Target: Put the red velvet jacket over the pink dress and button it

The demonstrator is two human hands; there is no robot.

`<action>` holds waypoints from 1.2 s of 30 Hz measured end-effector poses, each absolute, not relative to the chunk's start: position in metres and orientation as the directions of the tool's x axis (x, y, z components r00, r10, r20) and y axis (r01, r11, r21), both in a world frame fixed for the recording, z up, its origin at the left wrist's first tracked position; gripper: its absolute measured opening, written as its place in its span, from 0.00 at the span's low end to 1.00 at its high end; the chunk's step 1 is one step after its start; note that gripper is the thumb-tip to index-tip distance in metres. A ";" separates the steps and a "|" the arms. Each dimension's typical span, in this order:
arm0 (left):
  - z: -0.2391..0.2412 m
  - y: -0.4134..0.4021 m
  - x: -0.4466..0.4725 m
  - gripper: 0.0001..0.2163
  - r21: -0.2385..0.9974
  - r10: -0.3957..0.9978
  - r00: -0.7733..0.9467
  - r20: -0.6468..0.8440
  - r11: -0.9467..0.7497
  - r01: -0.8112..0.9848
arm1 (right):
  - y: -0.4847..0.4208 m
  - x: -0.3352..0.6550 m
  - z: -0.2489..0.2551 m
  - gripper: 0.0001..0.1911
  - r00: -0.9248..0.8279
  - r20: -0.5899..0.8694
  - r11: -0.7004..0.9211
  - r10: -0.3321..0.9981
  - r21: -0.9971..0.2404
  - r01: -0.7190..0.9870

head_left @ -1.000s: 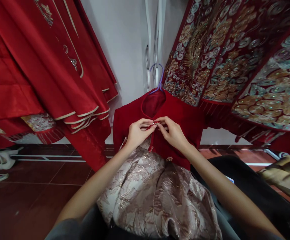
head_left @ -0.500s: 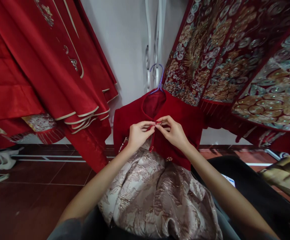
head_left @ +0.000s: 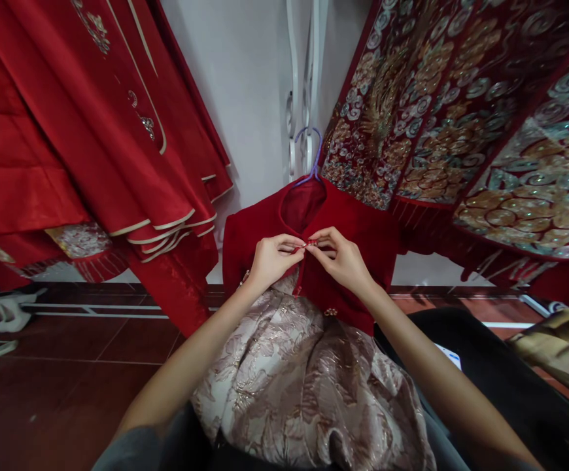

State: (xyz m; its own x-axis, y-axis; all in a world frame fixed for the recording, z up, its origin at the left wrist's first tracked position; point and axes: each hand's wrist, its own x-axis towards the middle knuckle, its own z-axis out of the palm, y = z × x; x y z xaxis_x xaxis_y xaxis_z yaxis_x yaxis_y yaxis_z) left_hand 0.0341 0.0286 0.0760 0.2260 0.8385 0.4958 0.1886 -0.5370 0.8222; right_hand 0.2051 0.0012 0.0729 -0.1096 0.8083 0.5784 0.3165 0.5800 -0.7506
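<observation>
In front of me a red jacket hangs on a purple hanger, its round collar standing open at the top. Just below the collar, at the front edges, my left hand and my right hand meet with fingertips pinched together. Between them lies a small red fastening with light specks, closed in both pinches; its exact shape is too small to make out. A beaded ornament sits lower on the jacket front. Shiny beige-pink brocade fabric spreads below the jacket, over my lap.
Red satin garments hang at the left, and heavily embroidered red garments at the right. White metal bars stand behind the hanger. Pale shoes are at the far left, and a black surface lies at my right.
My hands stay pinched at the same spot below the collar, with only slight finger movement. The view has shifted very slightly.
</observation>
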 end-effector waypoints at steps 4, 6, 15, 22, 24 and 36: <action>0.075 0.027 0.034 0.08 0.810 0.828 0.223 0.514 -0.554 0.191 | 0.003 0.206 0.074 0.14 -0.094 0.567 0.566 0.818 -0.767 0.303; 0.073 0.025 0.033 0.08 0.799 0.820 0.224 0.527 -0.567 0.198 | 0.004 0.206 0.073 0.14 -0.099 0.561 0.562 0.822 -0.771 0.298; 0.072 0.022 0.035 0.08 0.731 0.771 0.238 0.591 -0.636 0.245 | 0.006 0.207 0.077 0.12 -0.176 0.585 0.608 0.792 -0.730 0.312; 0.065 0.027 0.039 0.09 0.842 0.834 0.236 0.498 -0.531 0.100 | 0.014 0.192 0.050 0.15 -0.038 0.644 0.628 0.764 -0.728 0.276; 0.061 0.024 0.036 0.14 0.872 0.842 0.262 0.472 -0.489 -0.002 | 0.009 0.183 0.036 0.24 0.037 0.676 0.651 0.736 -0.721 0.236; 0.020 0.002 -0.015 0.14 0.704 0.829 0.309 0.466 -0.560 0.438 | -0.020 0.175 -0.013 0.34 -0.071 0.772 0.600 0.631 -0.429 0.676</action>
State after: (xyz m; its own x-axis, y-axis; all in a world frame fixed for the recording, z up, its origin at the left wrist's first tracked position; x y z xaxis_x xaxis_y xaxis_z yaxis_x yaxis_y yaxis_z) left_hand -0.0154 0.0016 0.0201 0.3094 0.8286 0.4665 0.4378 -0.5596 0.7037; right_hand 0.1751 -0.0198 -0.0133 -0.0706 0.6312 0.7724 0.6756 0.5999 -0.4285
